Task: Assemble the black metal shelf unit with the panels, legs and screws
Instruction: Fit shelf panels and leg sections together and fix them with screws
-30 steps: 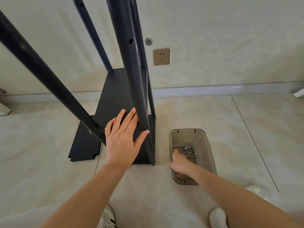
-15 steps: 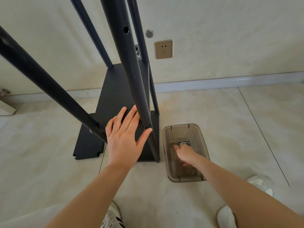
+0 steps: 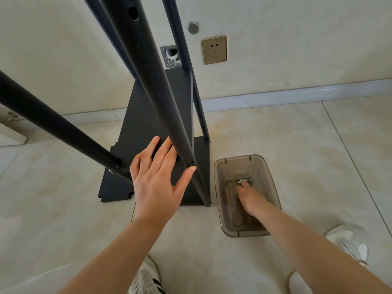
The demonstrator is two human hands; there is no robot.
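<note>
The black shelf unit stands on the floor with several round legs (image 3: 157, 90) rising toward me from a black panel (image 3: 146, 115). My left hand (image 3: 158, 179) lies flat with spread fingers on that panel, thumb beside the nearest leg's screw hole. Another black panel (image 3: 112, 187) lies on the floor underneath. To the right sits a clear brown plastic bin (image 3: 269, 177). My right hand (image 3: 251, 197) reaches into it, fingertips touching small metal screws and a wrench (image 3: 245, 179). Whether the fingers grip anything is hidden.
A white wall with a brass-coloured socket (image 3: 214, 49) and an open wall box (image 3: 172, 57) is right behind the shelf. A pale skirting board (image 3: 297, 95) runs along the tiled floor. My white shoes (image 3: 347, 245) stand near the bin.
My right hand has moved from the bin's near end forward to the metal parts at its far end. The view has shifted closer. My left hand has stayed on the panel.
</note>
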